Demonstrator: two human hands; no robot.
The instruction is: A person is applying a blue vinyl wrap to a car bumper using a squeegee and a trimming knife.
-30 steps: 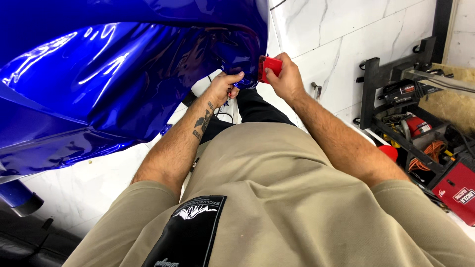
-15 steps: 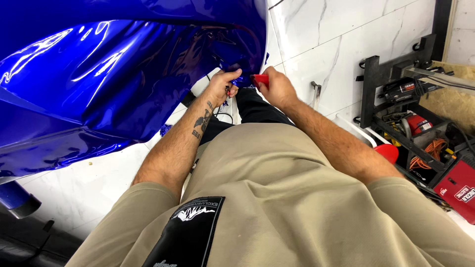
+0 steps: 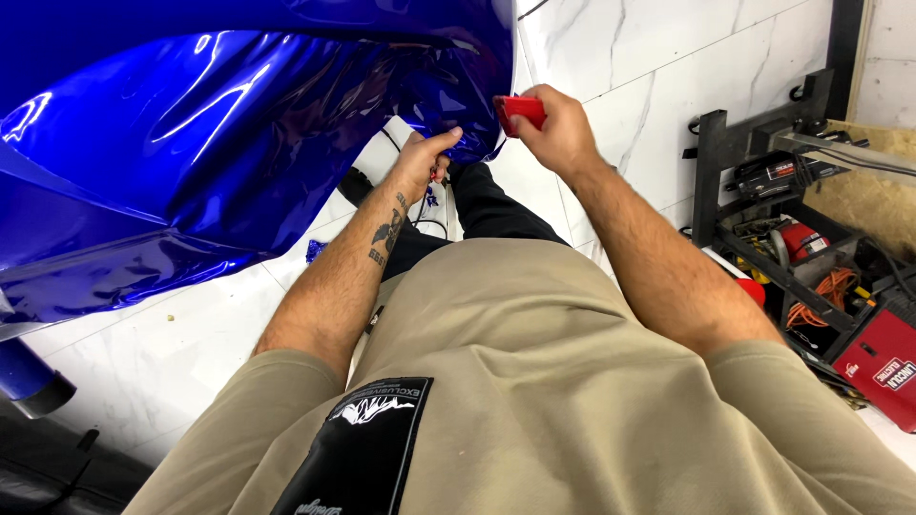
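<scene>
Head view: left hand (image 3: 425, 162) pinches blue film (image 3: 239, 143); right hand (image 3: 558, 129) grips red tool (image 3: 520, 110).

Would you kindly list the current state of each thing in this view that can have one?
left hand: closed, pinching the lower edge of the blue film
right hand: closed around the red tool
red tool: held, pressed to the film's edge
blue film: glossy, draped over the panel, wrinkled, edge loose
orange cord: coiled on the black rack
black rack: upright by the wall, loaded with tools
</scene>
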